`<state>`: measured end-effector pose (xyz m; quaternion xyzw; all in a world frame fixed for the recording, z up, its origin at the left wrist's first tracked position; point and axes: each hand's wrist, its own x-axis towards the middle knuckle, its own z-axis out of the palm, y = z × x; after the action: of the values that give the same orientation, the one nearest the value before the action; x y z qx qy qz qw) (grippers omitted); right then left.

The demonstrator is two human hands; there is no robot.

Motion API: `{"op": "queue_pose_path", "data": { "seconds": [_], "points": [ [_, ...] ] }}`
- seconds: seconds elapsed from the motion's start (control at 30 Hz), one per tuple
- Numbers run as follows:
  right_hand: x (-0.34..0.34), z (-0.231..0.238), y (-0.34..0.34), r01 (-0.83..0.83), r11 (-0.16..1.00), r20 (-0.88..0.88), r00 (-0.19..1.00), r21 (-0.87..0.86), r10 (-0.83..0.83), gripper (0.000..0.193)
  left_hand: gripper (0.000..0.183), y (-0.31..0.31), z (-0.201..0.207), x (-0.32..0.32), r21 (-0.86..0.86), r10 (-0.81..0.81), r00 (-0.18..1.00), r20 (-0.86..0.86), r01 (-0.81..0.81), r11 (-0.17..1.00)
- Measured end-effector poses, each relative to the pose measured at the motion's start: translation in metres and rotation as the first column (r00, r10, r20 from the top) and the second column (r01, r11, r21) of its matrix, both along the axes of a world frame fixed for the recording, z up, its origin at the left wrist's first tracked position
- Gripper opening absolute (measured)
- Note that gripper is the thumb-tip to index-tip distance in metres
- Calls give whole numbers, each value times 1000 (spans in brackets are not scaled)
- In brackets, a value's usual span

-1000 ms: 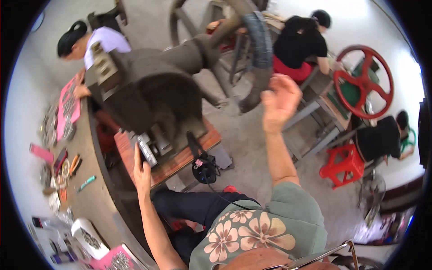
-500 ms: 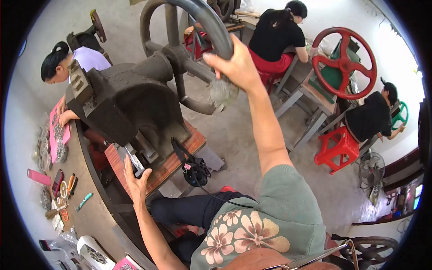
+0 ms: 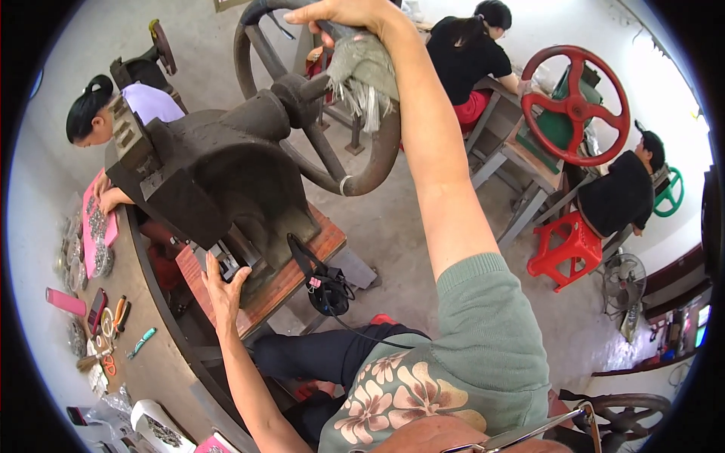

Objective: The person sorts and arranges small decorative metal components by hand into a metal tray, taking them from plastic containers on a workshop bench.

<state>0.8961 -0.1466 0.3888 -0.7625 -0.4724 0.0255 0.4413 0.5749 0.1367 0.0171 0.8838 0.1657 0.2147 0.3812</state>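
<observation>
A dark cast-iron hand press (image 3: pixel 226 151) stands in front of me, with a large spoked handwheel (image 3: pixel 370 170) at its top. My right hand (image 3: pixel 359 16) lies over the wheel's upper rim beside a frayed cloth wrap (image 3: pixel 364 68), some fingers curled round it and one pointing left. Below the ram, my left hand (image 3: pixel 224 293) is at the press bed, thumb and fingers spread to either side of a small dark metal block (image 3: pixel 230 270). The fingers partly hide that block.
The press rests on a reddish wooden board (image 3: pixel 260 309). A bench (image 3: pixel 162 362) at left carries pliers (image 3: pixel 122 313), a teal cutter (image 3: pixel 141 342) and trays of small parts. Three people work nearby, one beside a red handwheel (image 3: pixel 576 106). A black corded device (image 3: pixel 328 291) hangs by the board.
The handwheel has turned, its cloth wrap rising toward the top. My right hand has moved up and left with it. The ram is lower, and my left hand has shifted slightly.
</observation>
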Motion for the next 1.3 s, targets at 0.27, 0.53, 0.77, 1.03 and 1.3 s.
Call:
{"op": "queue_pose_path", "data": {
  "seconds": [0.27, 0.53, 0.77, 1.03, 1.3],
  "points": [
    [-22, -7, -6, -106, 982, -36, 993, 153, 113, 24, 104, 5, -11, -5, 31, 45, 999, 17, -46, 998],
    [-111, -202, -47, 312, 731, -15, 924, 607, -382, 54, 106, 1, -6, -5, 17, 47, 999, 19, -47, 999],
    [-110, -26, -18, 307, 935, -2, 950, 178, -312, 37, 105, 6, -8, -7, 31, 57, 998, 5, -57, 998],
    [-74, -90, -32, 195, 893, 145, 951, 405, -273, 60, 101, 7, -16, -13, 49, 73, 997, 18, -74, 996],
    [-91, -101, -39, 289, 897, 242, 894, 333, -378, 53, 97, 9, -13, -13, 72, 99, 995, 11, -100, 992]
  ]
}}
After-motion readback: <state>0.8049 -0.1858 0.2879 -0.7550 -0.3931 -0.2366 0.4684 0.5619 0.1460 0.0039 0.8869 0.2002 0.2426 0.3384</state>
